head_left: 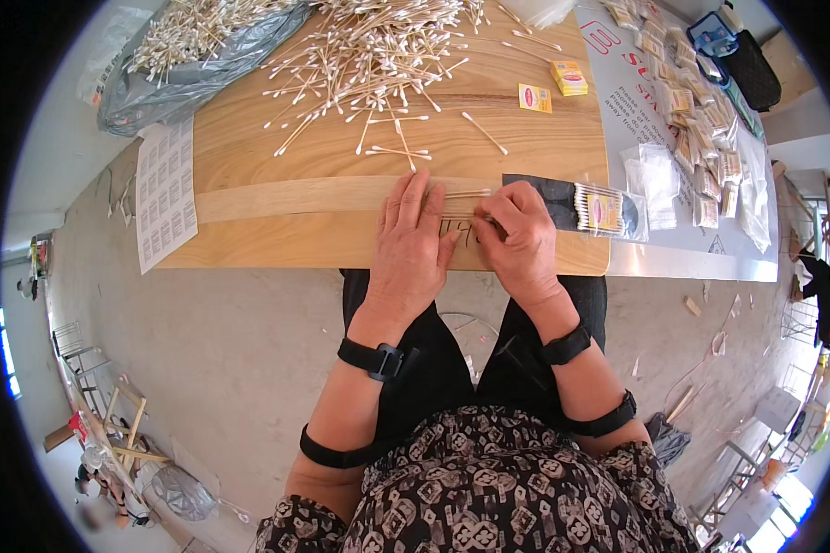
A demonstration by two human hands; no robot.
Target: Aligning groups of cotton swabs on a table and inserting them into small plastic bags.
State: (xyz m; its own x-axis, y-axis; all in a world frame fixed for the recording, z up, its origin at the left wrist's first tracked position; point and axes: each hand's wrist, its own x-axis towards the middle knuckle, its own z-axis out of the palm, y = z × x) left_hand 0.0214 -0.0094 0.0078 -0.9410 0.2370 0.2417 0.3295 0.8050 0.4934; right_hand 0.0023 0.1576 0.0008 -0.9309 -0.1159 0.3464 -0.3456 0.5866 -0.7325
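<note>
Swabs, thin wooden cotton-tipped sticks [459, 219], we're squaring w/ left hand [413, 247] flat, open; right hand [518, 238] curled, pinching bundle ends. Keeping tips level is probably key.

Wooden table [249, 138] w/ loose cotton swabs [360, 55], grey bag [184, 78], sticker sheet [164, 189], small packets [701, 120].

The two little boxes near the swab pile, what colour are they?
The little boxes are yellow with a red patch, seen in the head view.
</note>
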